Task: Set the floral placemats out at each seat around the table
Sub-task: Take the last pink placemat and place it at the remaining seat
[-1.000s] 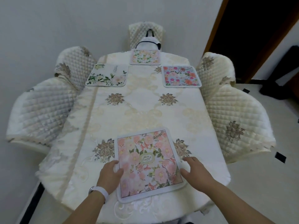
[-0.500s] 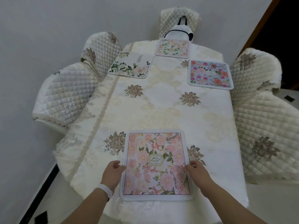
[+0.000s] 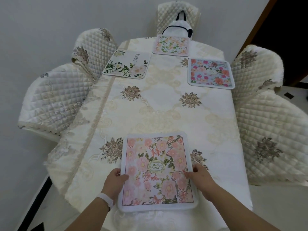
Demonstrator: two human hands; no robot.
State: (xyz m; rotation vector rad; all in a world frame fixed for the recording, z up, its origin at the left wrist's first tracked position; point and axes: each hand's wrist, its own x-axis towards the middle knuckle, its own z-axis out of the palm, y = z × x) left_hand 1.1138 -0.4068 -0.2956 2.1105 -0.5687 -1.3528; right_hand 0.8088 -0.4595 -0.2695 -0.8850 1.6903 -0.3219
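A pink floral placemat (image 3: 156, 170) lies at the near end of the table (image 3: 150, 110), square to the edge. My left hand (image 3: 115, 182) grips its left edge, thumb on top. My right hand (image 3: 200, 179) grips its right edge the same way. Three other placemats lie at the far end: a white one with green leaves (image 3: 127, 66) at the far left seat, a pale floral one (image 3: 171, 45) at the head seat, and a blue one with red flowers (image 3: 210, 74) at the far right seat.
Quilted cream chairs stand around the table: two on the left (image 3: 55, 97), two on the right (image 3: 270, 124), one at the far end (image 3: 177, 15) with a white bag (image 3: 177, 30) on it. A wall runs along the left, a dark doorway (image 3: 290, 30) at back right.
The pink placemat has turned from slanted to square with the table's near edge. Both hands shifted along its sides and now hold its edges. The view swung left.
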